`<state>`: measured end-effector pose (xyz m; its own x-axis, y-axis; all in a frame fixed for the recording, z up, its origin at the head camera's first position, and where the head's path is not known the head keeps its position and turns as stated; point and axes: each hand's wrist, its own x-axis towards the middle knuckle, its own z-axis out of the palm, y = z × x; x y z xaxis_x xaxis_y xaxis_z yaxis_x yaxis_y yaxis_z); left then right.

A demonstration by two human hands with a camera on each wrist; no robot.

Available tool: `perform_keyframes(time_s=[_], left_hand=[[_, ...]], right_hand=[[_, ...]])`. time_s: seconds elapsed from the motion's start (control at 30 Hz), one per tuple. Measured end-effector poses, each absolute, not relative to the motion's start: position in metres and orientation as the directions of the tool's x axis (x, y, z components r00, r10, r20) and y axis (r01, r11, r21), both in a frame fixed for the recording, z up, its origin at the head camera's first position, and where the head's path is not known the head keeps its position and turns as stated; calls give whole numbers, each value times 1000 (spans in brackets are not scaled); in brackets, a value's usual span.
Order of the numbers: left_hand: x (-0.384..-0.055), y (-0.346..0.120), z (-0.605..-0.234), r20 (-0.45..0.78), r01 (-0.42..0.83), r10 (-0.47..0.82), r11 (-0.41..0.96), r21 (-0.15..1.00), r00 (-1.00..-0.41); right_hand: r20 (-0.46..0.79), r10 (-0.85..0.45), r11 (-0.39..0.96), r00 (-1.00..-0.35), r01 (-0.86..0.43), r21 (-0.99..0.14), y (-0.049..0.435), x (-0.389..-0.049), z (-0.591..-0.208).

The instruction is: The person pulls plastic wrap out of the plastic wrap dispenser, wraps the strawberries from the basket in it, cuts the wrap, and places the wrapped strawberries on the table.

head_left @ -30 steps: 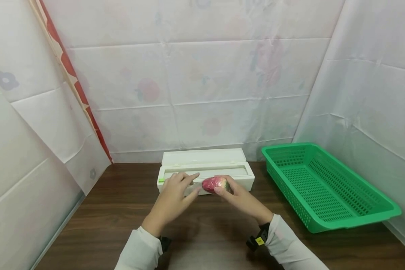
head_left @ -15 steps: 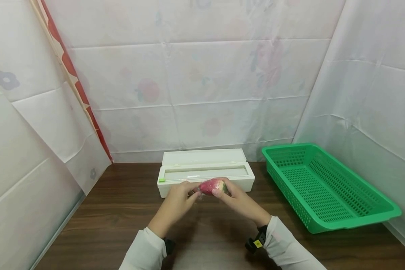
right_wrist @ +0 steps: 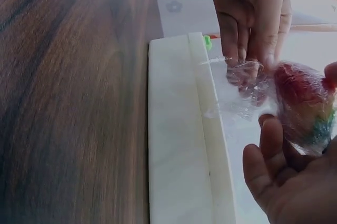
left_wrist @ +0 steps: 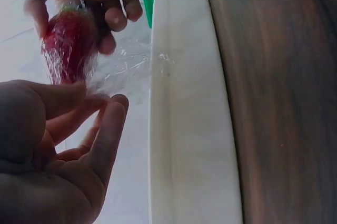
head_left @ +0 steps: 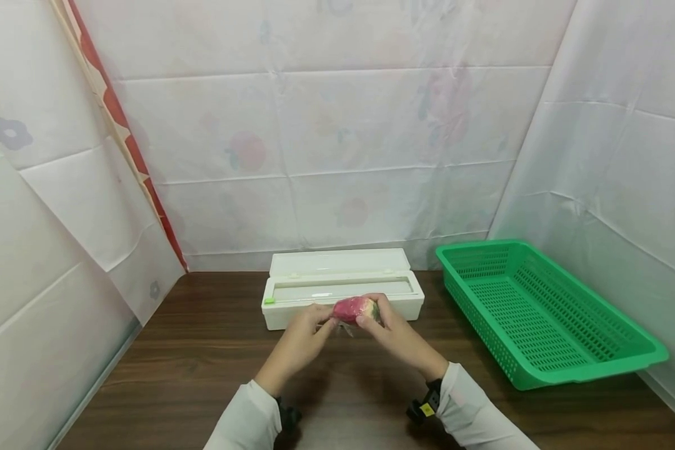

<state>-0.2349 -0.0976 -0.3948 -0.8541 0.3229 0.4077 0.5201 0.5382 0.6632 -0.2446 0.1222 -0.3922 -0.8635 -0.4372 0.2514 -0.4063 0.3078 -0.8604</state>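
Note:
A red fruit (head_left: 350, 309) with a yellow-green end, wrapped in clear cling film, is held between both hands over the front of a white cling film box. My right hand (head_left: 399, 334) grips its green end, thumb on the near side. At the red tip, my left hand (head_left: 300, 337) pinches the film between thumb and fingers. A loose, crumpled flap of cling film (right_wrist: 242, 92) hangs beside the fruit in the right wrist view. It also spreads out below the fruit in the left wrist view.
The white cling film box (head_left: 396, 307) stands on the brown wooden table (head_left: 191, 362) with its lid (head_left: 337, 261) raised and a small green slider (head_left: 269, 300) at its left. A green plastic basket (head_left: 590, 370) stands at the right. Pale sheets (head_left: 315, 125) hang behind.
My left hand was apart from the fruit with fingers spread; it has come in to the red tip and now pinches the film there. My right hand keeps its hold.

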Motion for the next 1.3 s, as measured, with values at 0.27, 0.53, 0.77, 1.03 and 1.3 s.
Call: perform_keyframes(time_s=[0.27, 0.53, 0.77, 1.03, 1.3], left_hand=[[-234, -94, -403, 376, 477, 293, 543, 691, -879], [-240, -90, -402, 293, 366, 292, 237, 900, -910], [-241, -88, -403, 114, 109, 373, -34, 993, -921], [-243, -86, -404, 112, 15, 442, -218, 976, -890], [-241, -82, -409, 47, -96, 429, -304, 948, -902]], right_hand=[[361, -378, 399, -852, -502, -768, 126, -249, -398], [438, -369, 322, -820, -555, -767, 126, -251, -396], [436, -350, 338, -829, -546, -767, 126, -251, -397], [518, -368, 363, -773, -632, -685, 124, -253, -399], [534, -385, 329, -752, -653, -682, 121, -248, -396]])
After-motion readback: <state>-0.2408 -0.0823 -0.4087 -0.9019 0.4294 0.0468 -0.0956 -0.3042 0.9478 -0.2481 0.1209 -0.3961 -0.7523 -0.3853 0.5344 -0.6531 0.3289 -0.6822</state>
